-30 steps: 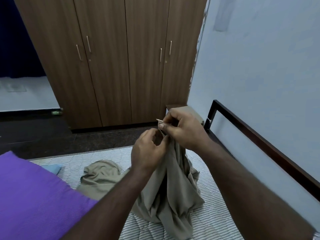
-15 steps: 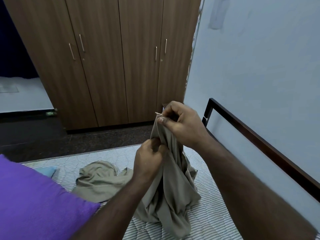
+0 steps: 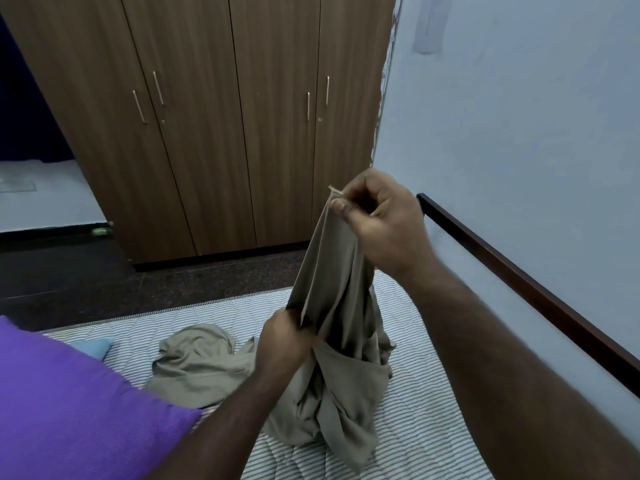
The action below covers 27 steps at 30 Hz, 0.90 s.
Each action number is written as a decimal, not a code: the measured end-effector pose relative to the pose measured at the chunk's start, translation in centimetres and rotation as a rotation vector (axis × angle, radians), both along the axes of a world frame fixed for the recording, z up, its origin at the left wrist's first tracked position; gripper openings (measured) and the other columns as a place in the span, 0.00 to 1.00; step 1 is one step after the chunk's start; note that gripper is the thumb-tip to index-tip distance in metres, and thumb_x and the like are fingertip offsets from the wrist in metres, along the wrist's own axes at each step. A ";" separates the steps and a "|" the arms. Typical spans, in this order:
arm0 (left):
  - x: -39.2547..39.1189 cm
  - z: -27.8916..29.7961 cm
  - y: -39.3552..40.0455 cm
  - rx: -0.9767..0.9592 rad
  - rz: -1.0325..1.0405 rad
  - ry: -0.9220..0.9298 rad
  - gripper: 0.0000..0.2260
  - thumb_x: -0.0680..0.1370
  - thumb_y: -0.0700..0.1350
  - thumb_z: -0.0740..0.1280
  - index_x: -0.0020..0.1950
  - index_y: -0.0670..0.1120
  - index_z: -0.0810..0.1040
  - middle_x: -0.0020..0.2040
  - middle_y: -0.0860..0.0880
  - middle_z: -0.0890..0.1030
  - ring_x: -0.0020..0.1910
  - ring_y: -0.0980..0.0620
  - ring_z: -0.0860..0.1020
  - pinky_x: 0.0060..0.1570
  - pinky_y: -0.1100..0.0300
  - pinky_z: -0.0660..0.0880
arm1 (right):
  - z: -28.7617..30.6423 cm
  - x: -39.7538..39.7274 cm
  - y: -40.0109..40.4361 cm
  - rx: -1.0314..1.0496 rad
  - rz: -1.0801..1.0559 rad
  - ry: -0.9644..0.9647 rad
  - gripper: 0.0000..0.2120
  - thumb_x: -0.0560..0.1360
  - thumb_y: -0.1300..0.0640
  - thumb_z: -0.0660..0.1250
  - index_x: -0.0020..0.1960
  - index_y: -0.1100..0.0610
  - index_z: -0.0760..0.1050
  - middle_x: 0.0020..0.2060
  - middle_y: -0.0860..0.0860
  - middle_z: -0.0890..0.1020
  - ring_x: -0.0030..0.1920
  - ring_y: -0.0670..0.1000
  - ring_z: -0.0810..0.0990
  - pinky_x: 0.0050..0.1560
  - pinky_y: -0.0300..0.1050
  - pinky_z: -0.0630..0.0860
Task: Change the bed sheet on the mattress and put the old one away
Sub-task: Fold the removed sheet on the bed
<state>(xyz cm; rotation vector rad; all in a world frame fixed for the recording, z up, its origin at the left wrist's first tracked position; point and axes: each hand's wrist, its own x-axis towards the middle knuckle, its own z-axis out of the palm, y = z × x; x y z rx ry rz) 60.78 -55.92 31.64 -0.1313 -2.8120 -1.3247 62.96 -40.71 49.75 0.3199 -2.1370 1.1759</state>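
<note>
A crumpled olive-grey bed sheet (image 3: 332, 386) lies bunched on the bare striped mattress (image 3: 426, 427). My right hand (image 3: 381, 220) pinches one corner of the sheet between thumb and fingers and holds it up above the mattress. Lower down, my left hand (image 3: 287, 337) grips the sheet's edge, and the cloth hangs taut between the two hands. Another part of the sheet spreads flat to the left on the mattress.
A purple pillow (image 3: 69, 403) fills the lower left, with a light blue item (image 3: 93, 346) behind it. A dark bed rail (image 3: 526, 282) runs along the blue wall at the right. A brown wardrobe (image 3: 221, 126) stands beyond the dark floor (image 3: 69, 278).
My right hand has lifted the sheet corner higher, while my left hand has slid down along the edge. The hands, close together a second ago, are now well apart.
</note>
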 end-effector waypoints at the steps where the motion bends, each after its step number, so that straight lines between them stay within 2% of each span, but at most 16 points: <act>1: 0.1 -0.9 -0.6 -0.004 -0.004 -0.029 0.06 0.73 0.44 0.67 0.37 0.44 0.78 0.31 0.52 0.77 0.34 0.48 0.75 0.33 0.56 0.65 | 0.3 -0.1 0.6 -0.017 -0.022 0.016 0.07 0.75 0.59 0.73 0.41 0.54 0.76 0.33 0.42 0.77 0.35 0.43 0.75 0.37 0.40 0.74; 5: -0.2 -3.1 -3.2 -0.021 -0.074 -0.178 0.11 0.67 0.54 0.63 0.37 0.48 0.81 0.29 0.52 0.79 0.37 0.49 0.80 0.36 0.55 0.71 | -0.1 -1.4 3.6 -0.118 -0.168 0.012 0.10 0.75 0.59 0.74 0.39 0.51 0.74 0.34 0.44 0.77 0.37 0.44 0.76 0.42 0.43 0.75; 7: -1.3 -2.7 -4.1 -0.027 -0.110 -0.192 0.11 0.65 0.54 0.61 0.34 0.48 0.79 0.26 0.51 0.77 0.35 0.48 0.79 0.36 0.55 0.72 | -0.9 -2.6 6.1 -0.218 -0.252 -0.048 0.11 0.73 0.57 0.74 0.37 0.49 0.74 0.35 0.46 0.78 0.38 0.47 0.77 0.44 0.48 0.76; 9: -2.7 -0.5 -4.7 -0.015 -0.106 -0.142 0.13 0.65 0.53 0.61 0.36 0.48 0.82 0.27 0.51 0.79 0.34 0.48 0.79 0.37 0.55 0.73 | -1.0 -3.5 8.6 -0.363 -0.294 -0.102 0.10 0.71 0.54 0.75 0.36 0.50 0.74 0.35 0.50 0.79 0.38 0.49 0.77 0.43 0.53 0.76; 11: -4.2 3.4 -4.9 0.008 -0.073 0.004 0.16 0.66 0.52 0.61 0.42 0.48 0.86 0.33 0.51 0.83 0.37 0.51 0.80 0.37 0.58 0.72 | 0.5 -3.7 10.7 -0.471 -0.311 -0.080 0.10 0.71 0.52 0.74 0.36 0.50 0.75 0.34 0.50 0.79 0.36 0.50 0.76 0.40 0.50 0.74; 13: -5.5 8.3 -4.5 0.053 -0.017 0.299 0.15 0.69 0.49 0.62 0.42 0.45 0.86 0.35 0.49 0.83 0.36 0.52 0.79 0.35 0.59 0.69 | 3.5 -3.5 12.0 -0.502 -0.366 0.095 0.10 0.74 0.52 0.74 0.37 0.49 0.74 0.33 0.47 0.77 0.35 0.47 0.74 0.41 0.47 0.72; 15: -6.1 12.9 -3.8 0.211 0.083 0.650 0.09 0.72 0.43 0.62 0.38 0.43 0.82 0.35 0.49 0.81 0.36 0.54 0.77 0.37 0.63 0.69 | 7.0 -3.0 12.7 -0.481 -0.445 0.314 0.10 0.76 0.53 0.71 0.40 0.48 0.71 0.35 0.45 0.75 0.35 0.43 0.72 0.42 0.43 0.72; 16: -6.2 14.2 -3.4 0.303 0.121 0.754 0.09 0.73 0.40 0.63 0.41 0.44 0.83 0.39 0.50 0.81 0.39 0.56 0.76 0.40 0.67 0.70 | 8.2 -2.9 12.9 -0.467 -0.473 0.388 0.09 0.77 0.52 0.69 0.42 0.48 0.70 0.35 0.45 0.74 0.36 0.42 0.71 0.42 0.41 0.71; 17: -6.4 14.6 -3.0 0.333 0.121 0.780 0.10 0.73 0.39 0.63 0.46 0.44 0.84 0.43 0.51 0.82 0.43 0.56 0.77 0.43 0.69 0.70 | 8.9 -3.0 12.9 -0.458 -0.481 0.425 0.09 0.78 0.50 0.68 0.42 0.47 0.69 0.36 0.45 0.73 0.36 0.42 0.70 0.42 0.40 0.71; 18: -6.7 14.0 -2.7 0.261 0.057 0.714 0.11 0.74 0.38 0.63 0.49 0.43 0.85 0.45 0.50 0.82 0.45 0.55 0.78 0.45 0.68 0.70 | 8.7 -3.3 12.8 -0.442 -0.485 0.403 0.09 0.78 0.49 0.67 0.42 0.47 0.69 0.36 0.44 0.73 0.36 0.42 0.70 0.42 0.40 0.71; 19: -7.1 12.3 -2.5 0.106 -0.039 0.559 0.11 0.75 0.39 0.63 0.48 0.43 0.85 0.46 0.49 0.83 0.47 0.52 0.80 0.44 0.64 0.70 | 7.8 -3.7 12.9 -0.433 -0.471 0.335 0.10 0.78 0.48 0.67 0.42 0.47 0.69 0.35 0.44 0.73 0.35 0.42 0.70 0.41 0.40 0.70; 21: -7.2 9.1 -3.2 -0.207 -0.217 0.158 0.10 0.76 0.39 0.64 0.44 0.46 0.85 0.43 0.48 0.85 0.47 0.48 0.83 0.39 0.59 0.71 | 4.6 -4.0 13.5 -0.436 -0.425 0.123 0.10 0.78 0.48 0.69 0.41 0.48 0.71 0.35 0.45 0.74 0.34 0.41 0.71 0.38 0.41 0.70; 22: -7.4 9.0 -4.0 -0.251 -0.222 0.097 0.10 0.76 0.39 0.64 0.44 0.46 0.86 0.42 0.47 0.86 0.47 0.46 0.83 0.39 0.59 0.72 | 3.2 -3.9 14.0 -0.455 -0.416 0.026 0.10 0.78 0.49 0.69 0.41 0.49 0.71 0.35 0.45 0.74 0.33 0.42 0.71 0.35 0.41 0.70; 23: -8.1 9.7 -4.7 -0.227 -0.179 0.120 0.10 0.76 0.38 0.65 0.47 0.45 0.87 0.45 0.46 0.86 0.49 0.45 0.84 0.41 0.59 0.73 | 2.6 -3.8 14.7 -0.490 -0.408 -0.028 0.10 0.78 0.49 0.69 0.41 0.49 0.71 0.35 0.46 0.74 0.32 0.44 0.71 0.32 0.41 0.69; 25: -9.0 13.1 -5.5 -0.124 -0.023 0.355 0.11 0.77 0.36 0.66 0.54 0.42 0.86 0.52 0.44 0.86 0.50 0.47 0.83 0.47 0.60 0.74 | 3.9 -3.7 15.6 -0.533 -0.452 0.039 0.11 0.77 0.46 0.70 0.41 0.49 0.72 0.36 0.47 0.75 0.34 0.46 0.71 0.33 0.41 0.69; 27: -9.0 16.4 -5.3 0.041 0.102 0.683 0.11 0.76 0.34 0.66 0.52 0.40 0.86 0.49 0.46 0.85 0.47 0.52 0.80 0.47 0.63 0.71 | 7.4 -3.8 15.9 -0.500 -0.524 0.251 0.11 0.76 0.45 0.69 0.41 0.48 0.71 0.37 0.48 0.75 0.36 0.45 0.71 0.38 0.43 0.71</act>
